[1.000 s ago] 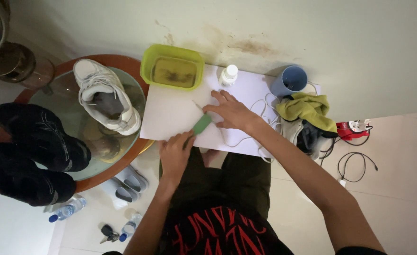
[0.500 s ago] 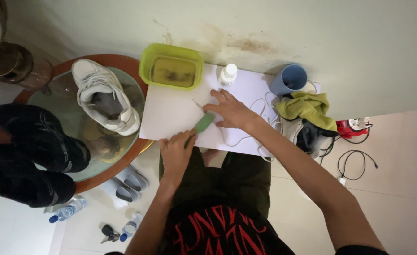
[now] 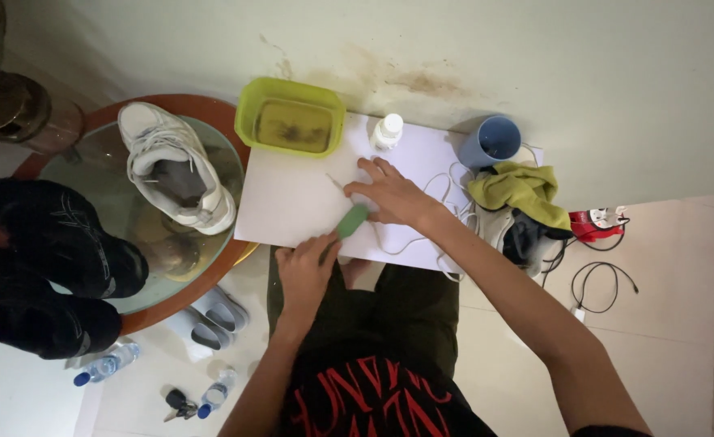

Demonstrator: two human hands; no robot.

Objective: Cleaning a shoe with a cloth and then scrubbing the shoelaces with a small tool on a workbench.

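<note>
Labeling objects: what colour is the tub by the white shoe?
Yellow-green tub, murky brownish water inside; head view.

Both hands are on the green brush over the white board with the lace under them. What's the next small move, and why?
Probably draw the green brush along the white lace a little further. The right hand presses flat on the white board, seemingly pinning the lace, and the left hand grips the brush handle. The green tub of murky water sits just beyond for a dip afterwards.

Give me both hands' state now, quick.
Left hand: closed on the green brush.
Right hand: open, flat on the white board.
</note>
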